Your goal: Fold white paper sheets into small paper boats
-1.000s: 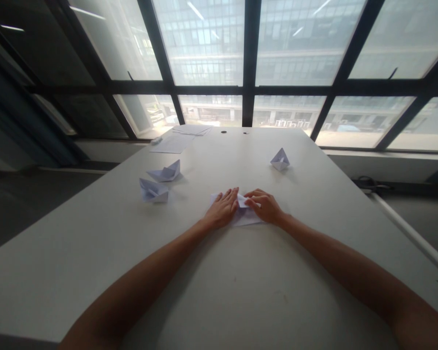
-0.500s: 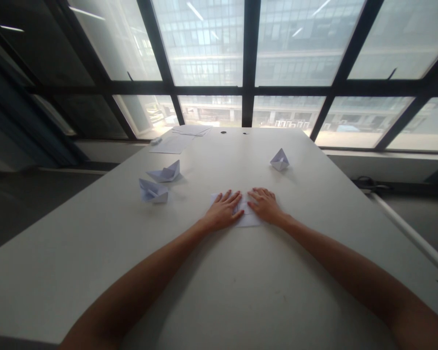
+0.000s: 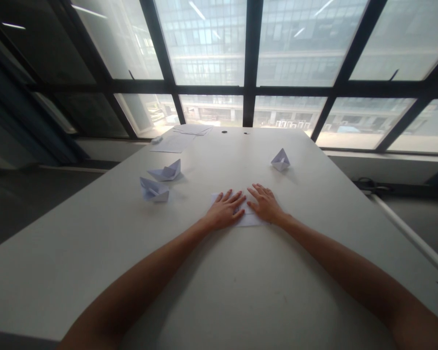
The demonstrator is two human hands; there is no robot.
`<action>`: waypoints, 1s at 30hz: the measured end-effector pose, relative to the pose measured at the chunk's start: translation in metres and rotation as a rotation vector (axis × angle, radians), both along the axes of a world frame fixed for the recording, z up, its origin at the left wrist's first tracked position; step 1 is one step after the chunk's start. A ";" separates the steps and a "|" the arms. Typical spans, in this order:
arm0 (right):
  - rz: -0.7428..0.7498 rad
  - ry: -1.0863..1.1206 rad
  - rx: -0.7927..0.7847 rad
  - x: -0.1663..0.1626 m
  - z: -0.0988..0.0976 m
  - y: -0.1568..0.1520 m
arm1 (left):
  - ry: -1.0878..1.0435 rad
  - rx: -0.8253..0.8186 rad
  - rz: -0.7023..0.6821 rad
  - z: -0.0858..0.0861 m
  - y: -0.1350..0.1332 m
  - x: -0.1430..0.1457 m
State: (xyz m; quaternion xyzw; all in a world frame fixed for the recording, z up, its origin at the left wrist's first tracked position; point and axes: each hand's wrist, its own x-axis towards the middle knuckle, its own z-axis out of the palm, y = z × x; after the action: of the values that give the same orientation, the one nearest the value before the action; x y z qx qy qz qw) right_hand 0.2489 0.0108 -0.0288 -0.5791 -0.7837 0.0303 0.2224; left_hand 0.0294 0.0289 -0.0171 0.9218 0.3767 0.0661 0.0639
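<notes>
A folded sheet of white paper (image 3: 246,218) lies flat on the white table (image 3: 241,291) in front of me. My left hand (image 3: 224,210) rests on its left part, fingers spread and flat. On the right part lies my right hand (image 3: 264,202), also flat with fingers stretched out. Both hands press the paper down and hide most of it; only its near edge and far left corner show.
Two folded paper boats (image 3: 154,190) (image 3: 166,172) stand to the left, a third paper boat (image 3: 280,160) at the far right. Loose sheets of paper (image 3: 175,142) lie at the table's far end by the window. A cable lies on the floor to the right.
My right hand has gone from pinching a raised flap to lying flat on the paper. The flap is now pressed down. My left hand spread its fingers a little.
</notes>
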 end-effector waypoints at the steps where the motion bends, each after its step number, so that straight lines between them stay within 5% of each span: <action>1: -0.022 -0.014 -0.024 0.000 -0.001 0.000 | 0.003 -0.003 0.001 0.000 0.000 0.000; 8: -0.205 0.039 0.023 0.006 -0.003 0.003 | 0.020 0.000 -0.007 0.004 -0.001 0.000; 12: -0.088 0.074 0.118 0.006 -0.001 0.003 | 0.036 0.005 -0.012 0.004 -0.002 0.001; 19: 0.086 -0.049 -0.035 0.003 -0.001 0.000 | 0.031 -0.022 0.013 0.003 0.000 0.001; 30: 0.314 -0.094 -0.029 0.005 0.009 -0.003 | 0.031 0.030 0.062 -0.003 0.002 0.002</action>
State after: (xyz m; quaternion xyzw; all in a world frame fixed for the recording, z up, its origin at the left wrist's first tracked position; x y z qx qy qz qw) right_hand 0.2537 0.0081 -0.0198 -0.4535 -0.8736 0.0488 0.1697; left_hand 0.0317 0.0304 -0.0196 0.9115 0.4048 0.0593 0.0420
